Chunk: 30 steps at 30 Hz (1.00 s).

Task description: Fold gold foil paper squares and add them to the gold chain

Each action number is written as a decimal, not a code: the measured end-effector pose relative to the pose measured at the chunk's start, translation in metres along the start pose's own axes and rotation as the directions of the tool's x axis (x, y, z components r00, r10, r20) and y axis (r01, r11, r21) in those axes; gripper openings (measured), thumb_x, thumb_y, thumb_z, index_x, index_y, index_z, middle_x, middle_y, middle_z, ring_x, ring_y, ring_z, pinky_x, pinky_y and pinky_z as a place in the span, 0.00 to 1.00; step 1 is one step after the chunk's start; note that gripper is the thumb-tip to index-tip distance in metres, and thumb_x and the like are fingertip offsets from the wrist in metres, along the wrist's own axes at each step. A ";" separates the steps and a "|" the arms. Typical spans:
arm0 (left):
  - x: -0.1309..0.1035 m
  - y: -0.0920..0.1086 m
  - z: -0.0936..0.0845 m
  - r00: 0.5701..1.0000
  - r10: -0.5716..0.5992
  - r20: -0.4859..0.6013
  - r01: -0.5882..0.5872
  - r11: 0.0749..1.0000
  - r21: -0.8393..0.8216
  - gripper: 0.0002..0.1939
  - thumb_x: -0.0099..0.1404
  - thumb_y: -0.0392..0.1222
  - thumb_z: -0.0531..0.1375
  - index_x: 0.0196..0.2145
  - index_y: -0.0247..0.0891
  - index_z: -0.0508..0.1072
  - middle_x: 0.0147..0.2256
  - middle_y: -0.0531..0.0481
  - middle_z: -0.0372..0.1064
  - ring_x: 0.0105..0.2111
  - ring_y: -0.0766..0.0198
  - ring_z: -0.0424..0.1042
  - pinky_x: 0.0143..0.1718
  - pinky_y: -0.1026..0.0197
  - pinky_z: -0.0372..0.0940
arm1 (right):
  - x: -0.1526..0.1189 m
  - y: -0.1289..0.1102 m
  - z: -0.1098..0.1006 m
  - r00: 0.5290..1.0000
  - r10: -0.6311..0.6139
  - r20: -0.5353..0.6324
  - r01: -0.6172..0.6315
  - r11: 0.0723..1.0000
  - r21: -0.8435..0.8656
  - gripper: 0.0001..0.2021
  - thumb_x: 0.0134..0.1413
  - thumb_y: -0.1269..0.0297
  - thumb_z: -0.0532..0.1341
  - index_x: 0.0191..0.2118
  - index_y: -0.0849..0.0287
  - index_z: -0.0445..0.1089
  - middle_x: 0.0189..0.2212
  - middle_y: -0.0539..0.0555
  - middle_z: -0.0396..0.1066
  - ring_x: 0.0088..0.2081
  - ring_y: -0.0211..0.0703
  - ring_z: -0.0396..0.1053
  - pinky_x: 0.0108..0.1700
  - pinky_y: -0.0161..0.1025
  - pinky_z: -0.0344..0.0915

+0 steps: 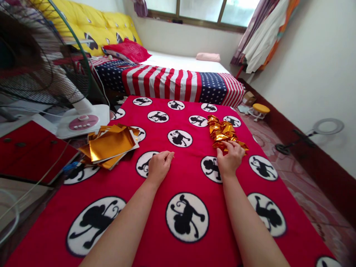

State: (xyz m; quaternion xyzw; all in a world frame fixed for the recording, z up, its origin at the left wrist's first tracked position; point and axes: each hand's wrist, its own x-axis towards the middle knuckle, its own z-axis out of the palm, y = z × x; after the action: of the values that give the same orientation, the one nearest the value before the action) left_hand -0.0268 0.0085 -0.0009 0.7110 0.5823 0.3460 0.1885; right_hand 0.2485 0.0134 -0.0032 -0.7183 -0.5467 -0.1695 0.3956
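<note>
On the red cloth with monkey prints, my left hand rests in a loose fist, thumb against the curled fingers, with nothing visible in it. My right hand has its fingers curled over the nearest piece of folded gold foil paper, partly hiding it. Behind that piece, several more folded gold foil papers sit in a close cluster. To the left of my left hand lies a loose, uneven stack of flat gold foil sheets with pale edges.
A fan stands at the left beside a red cabinet. Beyond the cloth is a bed with a flag-patterned cover. A yellow stool and a ring-shaped light on a stand are on the right.
</note>
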 end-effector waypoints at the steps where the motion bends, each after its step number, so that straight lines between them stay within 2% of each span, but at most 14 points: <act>1: 0.000 0.000 0.000 1.000 -0.002 0.000 0.002 1.000 -0.004 0.20 0.70 0.51 0.50 0.28 0.41 0.75 0.27 0.48 0.75 0.28 0.62 0.71 0.30 0.63 0.56 | -0.001 -0.005 -0.003 1.000 0.001 -0.012 -0.001 1.000 0.011 0.15 0.52 0.65 0.61 0.47 0.58 0.72 0.49 0.60 0.67 0.52 0.56 0.60 0.56 0.51 0.55; 4: 0.001 0.001 -0.001 1.000 -0.008 -0.009 0.008 1.000 -0.024 0.20 0.70 0.50 0.51 0.28 0.40 0.75 0.27 0.48 0.75 0.28 0.62 0.71 0.31 0.63 0.56 | -0.004 -0.025 -0.006 1.000 0.002 -0.026 0.000 0.998 0.068 0.16 0.54 0.63 0.61 0.49 0.58 0.70 0.53 0.60 0.66 0.55 0.56 0.58 0.57 0.51 0.54; 6: 0.001 0.000 -0.001 1.000 -0.009 -0.016 0.009 0.999 -0.043 0.20 0.70 0.50 0.51 0.28 0.40 0.75 0.28 0.48 0.75 0.28 0.62 0.72 0.31 0.63 0.57 | -0.009 -0.042 -0.005 1.000 -0.014 0.019 0.012 0.992 0.129 0.17 0.56 0.62 0.60 0.51 0.58 0.69 0.55 0.61 0.65 0.56 0.55 0.59 0.58 0.52 0.54; 8: 0.001 -0.001 -0.001 1.000 -0.006 -0.025 0.004 0.998 -0.064 0.19 0.70 0.49 0.51 0.28 0.40 0.75 0.28 0.48 0.75 0.28 0.63 0.72 0.31 0.63 0.57 | -0.017 -0.062 -0.001 0.992 -0.062 0.111 0.038 0.978 0.204 0.19 0.57 0.60 0.59 0.54 0.57 0.67 0.57 0.61 0.65 0.58 0.55 0.58 0.59 0.52 0.55; 11: 0.001 -0.002 0.000 0.999 0.006 -0.050 -0.011 0.995 -0.096 0.18 0.70 0.48 0.52 0.29 0.39 0.75 0.28 0.48 0.75 0.30 0.62 0.72 0.32 0.63 0.59 | -0.036 -0.090 0.007 0.946 -0.178 0.271 0.091 0.948 0.305 0.24 0.59 0.58 0.59 0.60 0.58 0.61 0.60 0.61 0.63 0.63 0.54 0.54 0.61 0.52 0.54; 14: 0.000 -0.003 0.000 0.989 0.012 -0.150 -0.028 0.994 -0.105 0.15 0.70 0.46 0.52 0.32 0.39 0.74 0.32 0.47 0.75 0.34 0.61 0.73 0.37 0.63 0.62 | -0.053 -0.109 0.017 0.895 -0.225 0.386 0.101 0.943 0.317 0.28 0.60 0.57 0.58 0.63 0.59 0.57 0.63 0.62 0.60 0.66 0.56 0.50 0.62 0.54 0.52; 17: 0.001 -0.006 -0.006 0.936 0.042 -0.350 -0.067 0.996 -0.061 0.11 0.70 0.44 0.52 0.41 0.37 0.73 0.40 0.44 0.73 0.43 0.59 0.71 0.47 0.59 0.63 | -0.061 -0.115 0.025 0.865 -0.196 0.461 0.076 0.961 0.267 0.28 0.61 0.56 0.58 0.64 0.61 0.57 0.62 0.63 0.60 0.66 0.59 0.51 0.62 0.58 0.50; 20: 0.008 -0.014 -0.023 0.834 0.089 -0.544 -0.091 0.996 0.023 0.15 0.69 0.42 0.54 0.50 0.34 0.68 0.49 0.38 0.68 0.54 0.55 0.65 0.58 0.53 0.57 | -0.063 -0.113 0.026 0.854 -0.190 0.484 0.080 0.968 0.237 0.29 0.61 0.56 0.58 0.64 0.63 0.57 0.62 0.64 0.60 0.65 0.58 0.52 0.63 0.58 0.50; 21: 0.010 -0.020 -0.031 0.784 0.096 -0.614 -0.076 0.995 0.059 0.17 0.68 0.42 0.54 0.52 0.33 0.66 0.51 0.37 0.67 0.56 0.54 0.64 0.60 0.52 0.55 | -0.063 -0.113 0.026 0.854 -0.192 0.484 0.087 0.969 0.231 0.29 0.61 0.57 0.58 0.64 0.64 0.57 0.62 0.64 0.60 0.65 0.57 0.52 0.63 0.57 0.50; 22: 0.013 -0.026 -0.039 0.755 0.090 -0.649 -0.040 0.995 0.091 0.20 0.68 0.42 0.54 0.55 0.32 0.64 0.54 0.35 0.64 0.58 0.54 0.61 0.61 0.52 0.53 | -0.063 -0.113 0.025 0.854 -0.192 0.484 0.092 0.970 0.223 0.29 0.61 0.57 0.58 0.64 0.64 0.57 0.62 0.64 0.61 0.65 0.56 0.53 0.63 0.56 0.50; 24: 0.018 -0.041 -0.055 0.730 0.048 -0.681 0.076 0.986 0.151 0.25 0.68 0.44 0.54 0.59 0.30 0.60 0.60 0.33 0.57 0.63 0.52 0.54 0.65 0.51 0.47 | -0.063 -0.113 0.024 0.855 -0.192 0.482 0.099 0.972 0.211 0.29 0.61 0.57 0.58 0.64 0.66 0.57 0.62 0.64 0.61 0.65 0.56 0.54 0.64 0.55 0.50; 27: 0.023 -0.066 -0.069 0.726 -0.140 -0.673 0.349 0.918 0.186 0.34 0.68 0.49 0.52 0.65 0.25 0.51 0.66 0.28 0.46 0.68 0.45 0.41 0.67 0.45 0.40 | -0.063 -0.114 0.024 0.855 -0.198 0.479 0.109 0.972 0.208 0.29 0.61 0.57 0.58 0.63 0.66 0.58 0.62 0.65 0.61 0.64 0.55 0.54 0.64 0.54 0.49; 29: 0.025 -0.079 -0.069 0.738 -0.291 -0.609 0.499 0.842 0.203 0.40 0.68 0.53 0.52 0.66 0.19 0.49 0.66 0.21 0.41 0.68 0.38 0.38 0.66 0.40 0.39 | -0.064 -0.114 0.025 0.855 -0.204 0.477 0.114 0.971 0.212 0.28 0.61 0.57 0.58 0.63 0.65 0.59 0.62 0.64 0.61 0.64 0.55 0.54 0.64 0.54 0.49; 30: 0.025 -0.084 -0.067 0.759 -0.320 -0.567 0.530 0.810 0.252 0.41 0.67 0.53 0.53 0.65 0.16 0.51 0.66 0.19 0.41 0.68 0.36 0.38 0.66 0.39 0.37 | -0.064 -0.114 0.025 0.855 -0.206 0.476 0.115 0.970 0.212 0.28 0.61 0.57 0.58 0.63 0.64 0.59 0.62 0.64 0.61 0.64 0.56 0.54 0.64 0.54 0.49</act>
State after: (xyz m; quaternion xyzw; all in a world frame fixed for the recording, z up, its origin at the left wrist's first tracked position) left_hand -0.1304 0.0448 -0.0042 0.4646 0.8171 0.3387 -0.0419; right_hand 0.1170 0.0010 -0.0185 -0.6515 -0.7007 0.0367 0.2886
